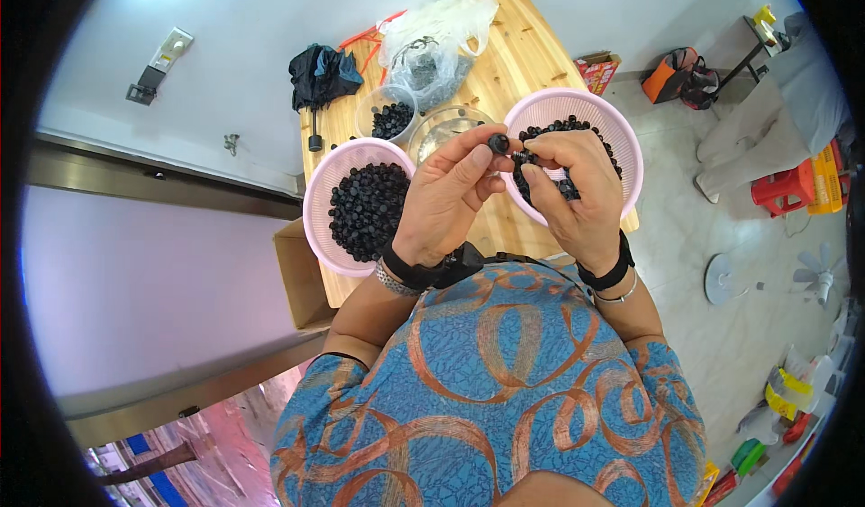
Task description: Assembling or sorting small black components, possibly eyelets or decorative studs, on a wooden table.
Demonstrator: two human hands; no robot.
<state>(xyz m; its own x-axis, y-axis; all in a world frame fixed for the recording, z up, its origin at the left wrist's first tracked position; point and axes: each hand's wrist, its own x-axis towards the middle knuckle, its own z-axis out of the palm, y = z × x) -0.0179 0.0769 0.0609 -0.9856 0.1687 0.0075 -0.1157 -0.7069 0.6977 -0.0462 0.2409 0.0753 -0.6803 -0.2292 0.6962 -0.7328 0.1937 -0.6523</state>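
My left hand [448, 185] pinches a small round black cap [498, 144] between thumb and fingers. Close beside it, the fingertips of my right hand [584, 183] are closed on a small dark piece with a ridged look [521, 158]; its exact kind is too small to tell. Both hands are raised over the wooden table, fingertips nearly meeting. At the left stands a pink basket [314, 212] heaped with small black caps [368, 208]. A second pink basket [633, 151], partly hidden under my right hand, holds similar small black pieces [602, 135].
On the wooden table [527, 43] are a clear tub [368, 102] of black parts, a clear round container [428, 133], plastic bags [437, 34] and a folded dark umbrella [323, 75]. A cardboard box [302, 268] stands at the left edge. Another person [766, 111] is far right.
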